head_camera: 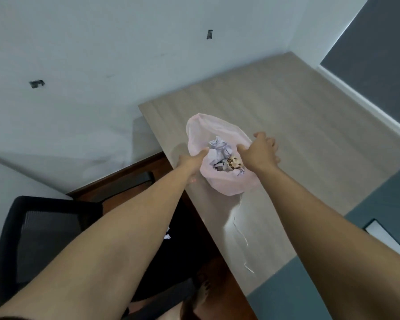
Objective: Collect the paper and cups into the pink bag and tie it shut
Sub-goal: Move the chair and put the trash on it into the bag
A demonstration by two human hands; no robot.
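Note:
The pink bag (217, 130) stands open on the wooden table (286, 116), near its left edge. Inside lie crumpled white paper (218, 146) and a spotted cup (234, 163). My left hand (191, 161) grips the bag's left rim, its thumb hooked over the edge. On the right rim rests my right hand (260, 151), thumb inside the opening and fingers spread over the outside.
A thin white string (240, 234) trails on the table in front of the bag. A black mesh chair (44, 239) stands at lower left over a brown floor. A scrap of white paper (167, 236) lies below the table edge. A white wall is behind.

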